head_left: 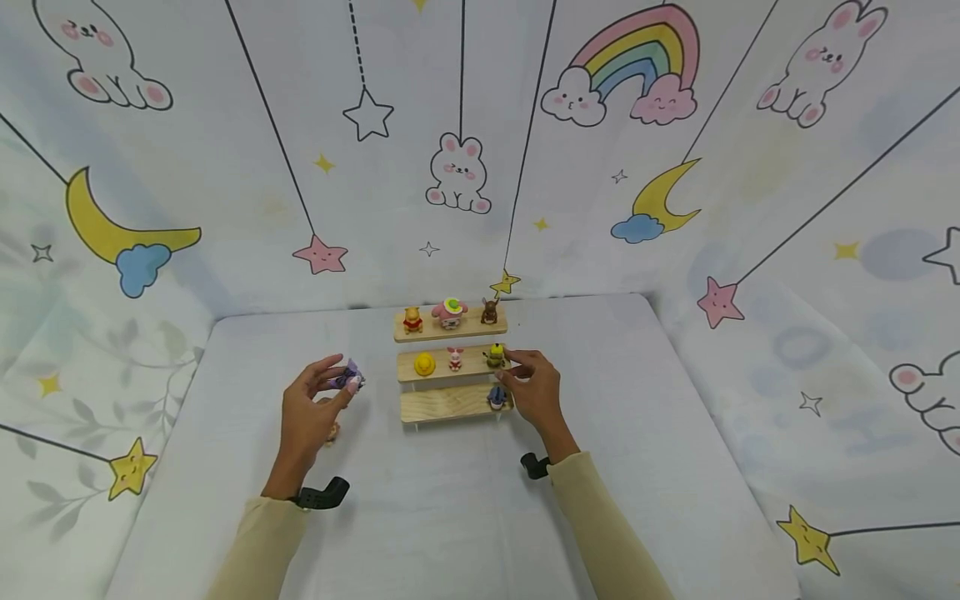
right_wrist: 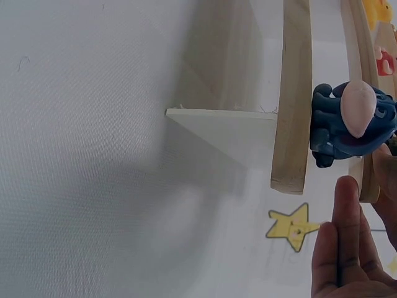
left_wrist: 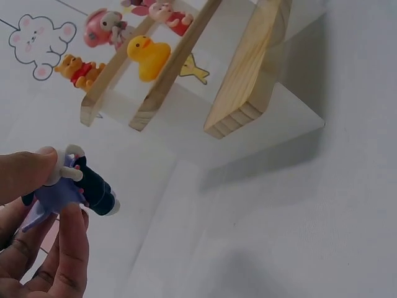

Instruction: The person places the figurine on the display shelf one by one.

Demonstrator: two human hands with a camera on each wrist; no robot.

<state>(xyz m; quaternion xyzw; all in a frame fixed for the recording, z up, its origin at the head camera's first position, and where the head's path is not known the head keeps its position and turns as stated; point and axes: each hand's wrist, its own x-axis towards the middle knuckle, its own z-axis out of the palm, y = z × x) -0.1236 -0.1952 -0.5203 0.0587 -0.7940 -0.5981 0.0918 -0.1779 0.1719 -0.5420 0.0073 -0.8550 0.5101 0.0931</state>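
Note:
My left hand (head_left: 303,412) pinches a small purple figurine (left_wrist: 59,189) with dark clothes and white parts, held in the air left of a three-step wooden display shelf (head_left: 442,406). At the right end of the middle step, my right hand (head_left: 538,392) has its thumb and fingertips around a green-and-yellow figurine (head_left: 494,357), mostly hidden in the right wrist view. Directly below, a blue donkey figurine (right_wrist: 350,124) stands on the front step. The middle step also carries a yellow duck (left_wrist: 147,57) and a pink piglet figurine (head_left: 455,359).
On the top step stand a bear in a red shirt (head_left: 412,320), a pink-hooded figurine (head_left: 450,314) and a brown figurine (head_left: 490,312). Another small brownish figurine (head_left: 332,432) lies on the white tabletop (head_left: 420,517), partly behind my left hand. A printed cloth (head_left: 262,167) hangs behind.

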